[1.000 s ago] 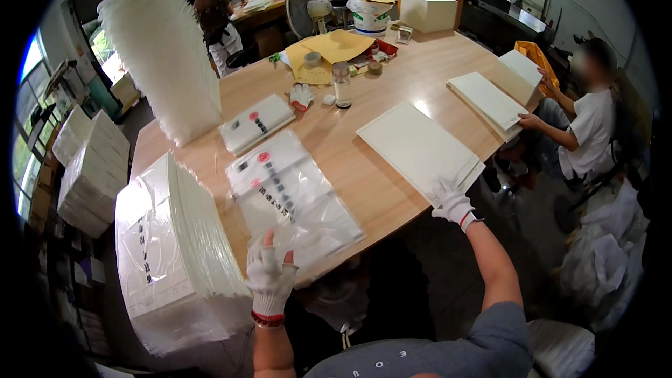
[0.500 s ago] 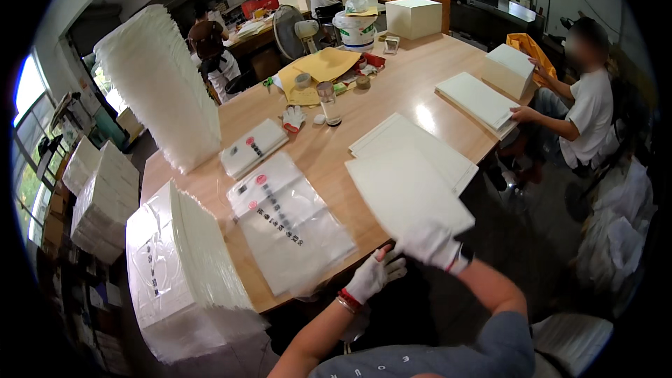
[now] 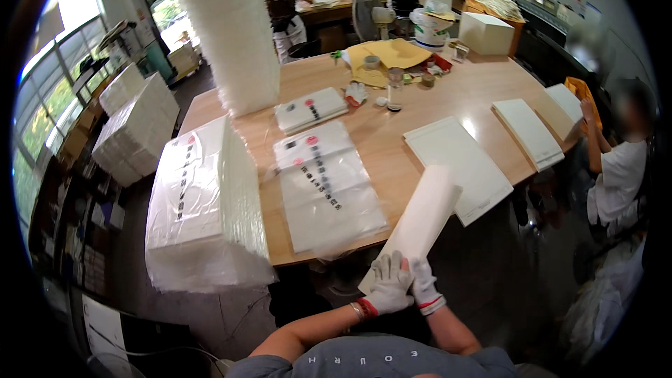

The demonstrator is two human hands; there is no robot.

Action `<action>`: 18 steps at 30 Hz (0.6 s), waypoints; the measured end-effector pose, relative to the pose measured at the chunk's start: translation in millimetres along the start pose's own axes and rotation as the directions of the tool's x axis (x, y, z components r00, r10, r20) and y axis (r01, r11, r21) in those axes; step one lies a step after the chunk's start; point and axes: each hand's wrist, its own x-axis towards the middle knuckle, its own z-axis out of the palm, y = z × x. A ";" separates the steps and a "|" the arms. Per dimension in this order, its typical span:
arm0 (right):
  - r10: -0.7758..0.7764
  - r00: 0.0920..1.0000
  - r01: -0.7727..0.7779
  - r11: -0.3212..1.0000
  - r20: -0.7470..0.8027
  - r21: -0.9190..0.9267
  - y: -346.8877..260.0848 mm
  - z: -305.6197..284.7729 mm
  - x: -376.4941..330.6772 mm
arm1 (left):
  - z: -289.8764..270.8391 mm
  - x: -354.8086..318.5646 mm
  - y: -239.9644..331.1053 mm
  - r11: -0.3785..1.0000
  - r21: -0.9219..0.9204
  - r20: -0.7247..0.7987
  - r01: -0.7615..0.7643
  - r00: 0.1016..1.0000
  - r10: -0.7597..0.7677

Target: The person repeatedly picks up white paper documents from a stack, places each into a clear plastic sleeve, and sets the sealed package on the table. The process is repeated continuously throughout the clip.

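Note:
Both my gloved hands grip the near end of a white sheet [image 3: 420,224] that curls upward and stands tilted over the table's front edge. My left hand [image 3: 389,285] wraps its lower left side, and my right hand [image 3: 422,281] sits close beside it on the lower right. Flat on the wooden table [image 3: 392,143] lies a clear plastic bag [image 3: 325,185] with printed marks, just left of the sheet. A stack of white sheets [image 3: 458,164] lies to the right.
A thick pile of bagged white sheets [image 3: 206,203] stands at the table's left corner, with a tall white stack [image 3: 227,35] behind it. A seated person [image 3: 619,168] works at the right with more white stacks [image 3: 528,133]. Yellow envelopes, cups and a fan sit at the far end.
My right hand lifted a sheet off the stack and pulled it toward me. My left hand left the plastic bag and joined it. The sheet now curls upright in both hands.

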 end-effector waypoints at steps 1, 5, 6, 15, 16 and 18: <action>0.058 0.997 -0.061 0.997 -0.059 -0.045 17.7 -0.6 2.1 | 2.8 -9.3 8.8 0.988 0.150 -0.123 -0.033 0.991 0.051; -0.079 0.993 0.080 0.997 -0.087 0.005 0.6 4.3 11.0 | -36.7 17.3 -25.9 0.969 -0.246 0.000 0.014 1.000 -0.015; -0.126 0.989 0.118 0.988 -0.079 -0.099 -10.3 4.6 9.9 | -30.6 17.3 -48.3 0.999 -0.010 -0.317 -0.038 0.948 0.033; -0.480 0.812 0.562 0.492 0.332 -0.665 -92.2 -21.5 -14.7 | -119.3 89.3 -161.6 0.305 -0.925 0.177 0.228 0.966 -0.186; -0.479 0.759 0.623 0.337 0.441 -0.706 -93.8 -19.5 -13.5 | -129.9 98.6 -167.3 0.273 -0.942 0.141 0.197 0.967 -0.210; -0.416 0.627 0.730 0.015 0.659 -0.684 -94.9 -7.0 -5.1 | -143.9 106.2 -178.1 0.114 -0.973 0.168 0.199 0.958 -0.232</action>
